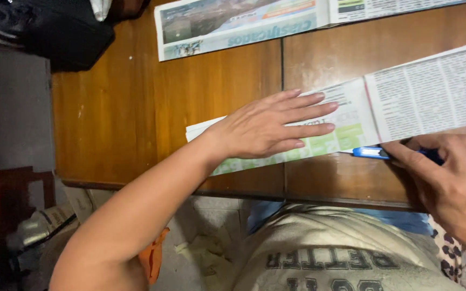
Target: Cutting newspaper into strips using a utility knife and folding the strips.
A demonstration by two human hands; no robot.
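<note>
Newspaper (351,121), folded into a long strip, lies across the table (136,108) under the left hand (268,129), which rests open and flat on it, fingers spread. Thin and limp, it looks light, apt to slide or tear, so broad palm pressure near the fold suits it best. Just beside those fingertips, at the strip's near edge, the right hand (454,178) is closed around a blue cutter (370,152). Well beyond the left hand lies another paper (233,24).
</note>
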